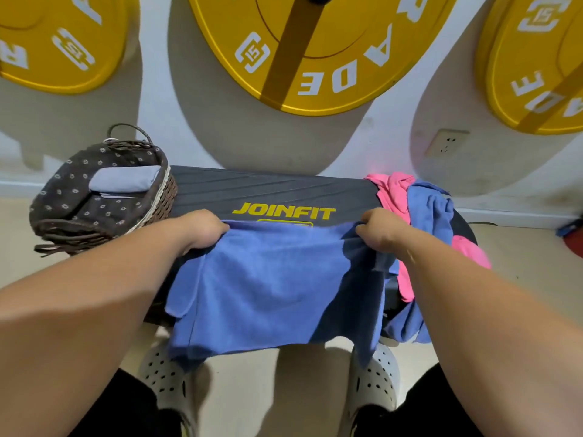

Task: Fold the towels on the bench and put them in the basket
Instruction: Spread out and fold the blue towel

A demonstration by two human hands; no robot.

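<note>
Presently the blue towel (271,279) is pinched at its corners by left hand (205,227) and right hand (380,231), hung below them off the bench (268,190); the towel heap (422,203) beside the right hand may be snagged.

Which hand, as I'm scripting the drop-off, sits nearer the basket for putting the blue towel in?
Left, probably. The left hand grips a corner of the blue towel beside the basket; the right hand grips the other corner, by the pile of unfolded towels.
</note>
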